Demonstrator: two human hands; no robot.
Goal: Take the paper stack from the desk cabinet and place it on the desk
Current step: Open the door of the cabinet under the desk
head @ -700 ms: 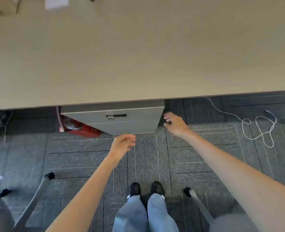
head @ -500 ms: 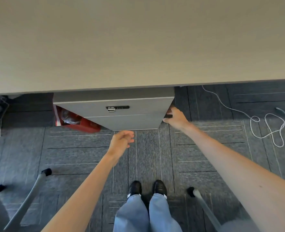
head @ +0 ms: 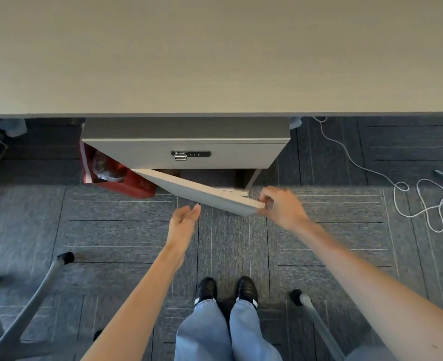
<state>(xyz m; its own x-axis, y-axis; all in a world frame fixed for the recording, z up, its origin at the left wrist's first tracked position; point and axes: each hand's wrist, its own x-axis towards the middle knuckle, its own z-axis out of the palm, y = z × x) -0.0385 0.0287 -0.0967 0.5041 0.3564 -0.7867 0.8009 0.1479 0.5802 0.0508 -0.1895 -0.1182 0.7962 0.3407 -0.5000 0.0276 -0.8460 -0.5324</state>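
Head view, looking steeply down: the pale beige desk fills the whole upper part of the picture, its front edge running straight across. Below it lies dark grey carpet with thin light lines, on which the person stands in blue jeans and black shoes. Under the desk edge sits the grey desk cabinet, with a small combination lock on its upper front panel. Its lower door is swung partly open, hinged at the left, showing a dark interior behind it; a small pale patch shows just inside near the right wall, but whether that is the paper stack cannot be told, so the stack's place stays unclear. A red bag with crumpled clear plastic leans against the cabinet's left side. Grey chair legs with black feet reach in from the lower left and lower right. A white cord loops loosely on the carpet at the right. The right hand pinches the free end of the door, fingers curled over its edge. The left hand hangs just below the door, fingers loosely spread and holding nothing, not touching the panel.
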